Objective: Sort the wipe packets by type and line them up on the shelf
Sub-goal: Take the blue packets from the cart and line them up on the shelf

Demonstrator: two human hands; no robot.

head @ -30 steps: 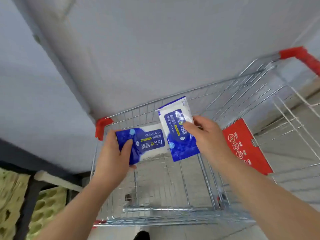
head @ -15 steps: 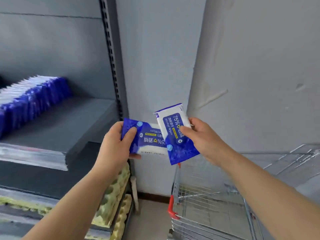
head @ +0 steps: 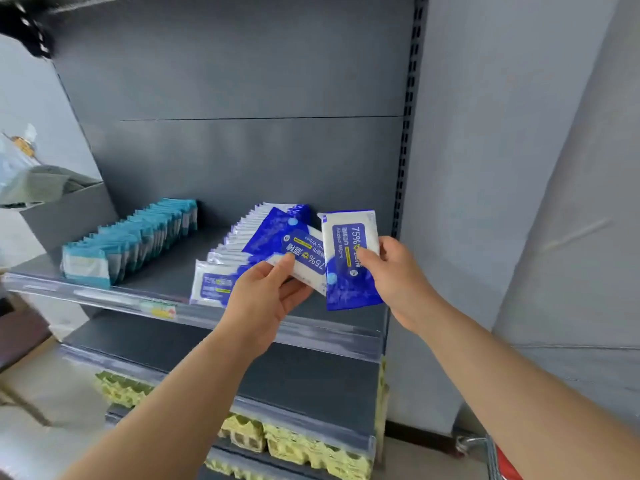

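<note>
My left hand (head: 263,299) sits at the centre of the frame, thumb and fingers pinching the lower white end of a blue alcohol wipe packet (head: 289,242), which tilts up and to the left. Just to its right, my right hand (head: 398,275) grips a second blue packet (head: 346,261) by its right edge, thumb across the printed label. This one stands nearly upright, white end on top, and its left edge overlaps the first packet.

Both packets hang in the air over the right part of the grey shelf (head: 166,275). Directly behind and left of my left hand, a row of matching blue packets (head: 216,284) stands on edge on that shelf and runs back toward the rear panel; the tilted packet covers the far part of the row. Further left, well apart from it, a row of teal packets (head: 131,244) stands the same way.

Below the shelf's clear front rail there is another grey shelf, and under that, yellow egg trays (head: 304,445) at the bottom centre. A red cart handle (head: 504,460) shows in the lower right corner, against the pale wall (head: 519,168).
</note>
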